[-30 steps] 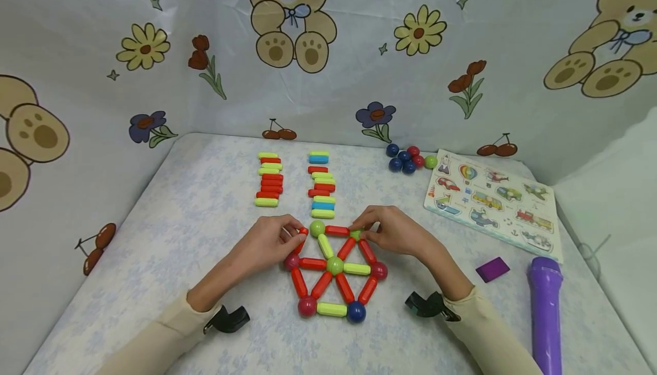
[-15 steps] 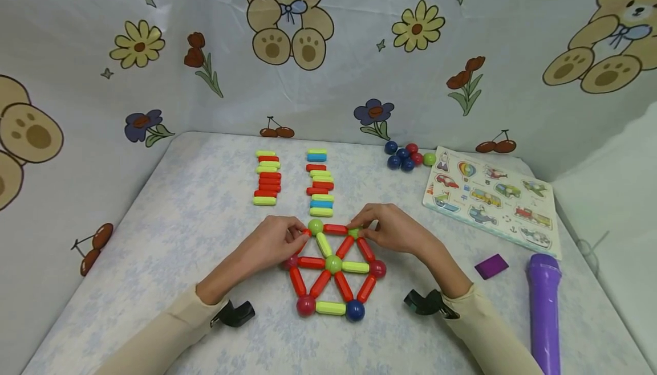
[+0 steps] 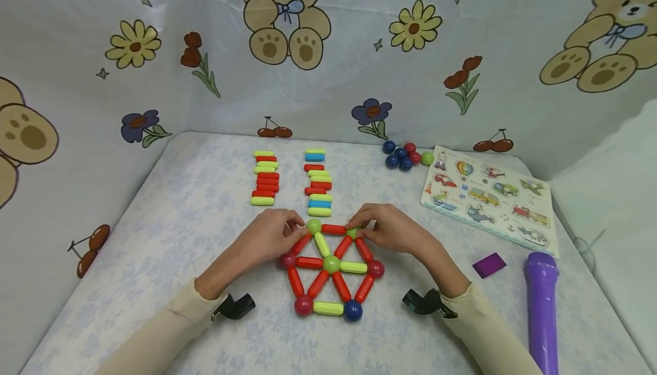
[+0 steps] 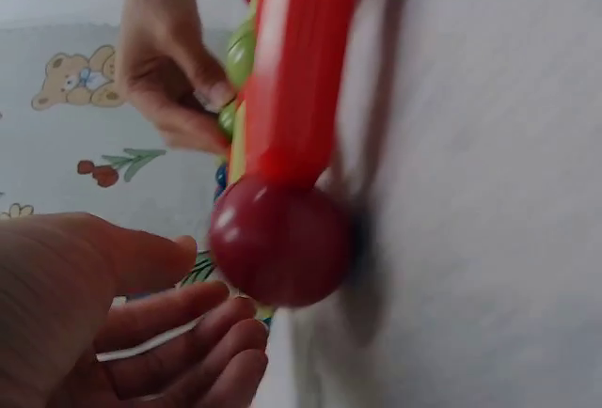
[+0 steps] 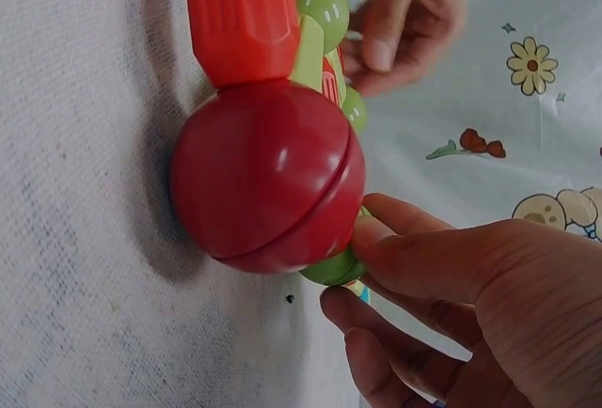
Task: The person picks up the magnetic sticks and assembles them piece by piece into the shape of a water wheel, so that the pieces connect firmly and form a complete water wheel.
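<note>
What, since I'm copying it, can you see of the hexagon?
The hexagon lies flat on the table. Its corners are three red balls, two green balls and one blue ball; a third green ball sits at its centre. All look like glossy plastic. Nine red rods and three lime rods form its sides and spokes. The right hand pinches the upper-right green ball; the left hand is beside the upper-left side, contact unclear.

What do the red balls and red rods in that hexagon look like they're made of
Red balls: probably glossy hard plastic, though painted metal isn't ruled out; sharp highlights and a seam line show.
Red rods: likely moulded plastic with a satin sheen; grooved, evenly coloured sides suggest it.
</note>
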Tool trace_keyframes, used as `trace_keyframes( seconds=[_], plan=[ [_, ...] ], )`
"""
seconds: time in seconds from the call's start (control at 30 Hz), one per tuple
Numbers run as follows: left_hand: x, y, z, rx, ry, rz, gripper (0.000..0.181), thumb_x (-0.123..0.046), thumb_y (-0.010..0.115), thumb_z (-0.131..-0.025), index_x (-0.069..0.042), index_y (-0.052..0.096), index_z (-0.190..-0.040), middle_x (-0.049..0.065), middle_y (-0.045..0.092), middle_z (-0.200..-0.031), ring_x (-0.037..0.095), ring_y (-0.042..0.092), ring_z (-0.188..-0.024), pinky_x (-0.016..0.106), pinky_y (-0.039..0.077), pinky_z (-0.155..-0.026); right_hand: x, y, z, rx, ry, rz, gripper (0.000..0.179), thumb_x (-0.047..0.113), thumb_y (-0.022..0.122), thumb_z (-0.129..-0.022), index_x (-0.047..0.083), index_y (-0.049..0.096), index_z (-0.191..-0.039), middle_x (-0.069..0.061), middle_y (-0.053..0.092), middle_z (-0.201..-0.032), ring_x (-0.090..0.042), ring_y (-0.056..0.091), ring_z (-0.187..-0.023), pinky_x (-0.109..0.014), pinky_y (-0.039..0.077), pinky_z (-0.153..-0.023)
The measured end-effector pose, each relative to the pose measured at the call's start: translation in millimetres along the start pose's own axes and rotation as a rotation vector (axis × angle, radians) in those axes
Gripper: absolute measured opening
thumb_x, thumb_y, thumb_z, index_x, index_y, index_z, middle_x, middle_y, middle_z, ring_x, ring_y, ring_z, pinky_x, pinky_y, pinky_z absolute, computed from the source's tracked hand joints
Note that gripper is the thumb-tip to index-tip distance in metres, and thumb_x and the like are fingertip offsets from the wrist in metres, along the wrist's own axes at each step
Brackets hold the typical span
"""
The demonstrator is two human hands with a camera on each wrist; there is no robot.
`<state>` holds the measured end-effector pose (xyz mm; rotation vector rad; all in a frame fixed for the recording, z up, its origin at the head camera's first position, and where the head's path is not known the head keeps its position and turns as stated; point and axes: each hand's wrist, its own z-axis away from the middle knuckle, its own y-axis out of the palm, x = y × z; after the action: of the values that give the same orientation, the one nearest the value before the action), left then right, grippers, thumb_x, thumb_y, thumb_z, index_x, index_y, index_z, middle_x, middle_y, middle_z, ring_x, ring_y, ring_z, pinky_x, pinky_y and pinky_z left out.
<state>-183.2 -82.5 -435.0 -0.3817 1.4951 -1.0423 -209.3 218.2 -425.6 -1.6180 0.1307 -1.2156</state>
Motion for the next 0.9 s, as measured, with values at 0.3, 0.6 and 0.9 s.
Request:
trace_keyframes(
  seconds=[0.3, 0.6, 0.9],
  plan=[
    [-10.9, -9.2, -50.3, 0.030, 0.303, -0.267, 0.019, -0.011, 0.078, -0.100, -0.011, 0.080, -0.119, 0.002, 0.077, -0.117, 0.019, 0.070, -0.107, 0.036, 0.061, -0.092, -1, 0, 0.9, -0.001, -0.005, 0.004, 0.024, 0.005, 0.077, -0.099, 0.016, 0.083, -0.120, 0.002, 0.077, -0.120, -0.016, 0.071, -0.108, -0.027, 0.059, -0.085],
    [-13.9, -5.6, -68.2, 0.092, 0.359, -0.448, 0.019, -0.013, 0.080, -0.099, -0.011, 0.081, -0.117, 0.003, 0.073, -0.113, 0.017, 0.067, -0.095, 0.036, 0.062, -0.080, 3, 0, -2.0, 0.006, 0.007, 0.001, 0.024, 0.007, 0.078, -0.099, 0.015, 0.083, -0.121, 0.003, 0.077, -0.120, -0.015, 0.071, -0.107, -0.026, 0.059, -0.086],
    [-13.2, -15.0, -51.0, 0.045, 0.378, -0.225, 0.033, -0.015, 0.075, -0.104, -0.011, 0.074, -0.136, 0.003, 0.066, -0.122, 0.016, 0.062, -0.106, 0.031, 0.058, -0.087, 0, 0, -0.1, 0.004, 0.005, 0.007, 0.023, 0.007, 0.078, -0.100, 0.015, 0.083, -0.121, 0.003, 0.077, -0.120, -0.014, 0.071, -0.106, -0.025, 0.059, -0.084]
  ],
)
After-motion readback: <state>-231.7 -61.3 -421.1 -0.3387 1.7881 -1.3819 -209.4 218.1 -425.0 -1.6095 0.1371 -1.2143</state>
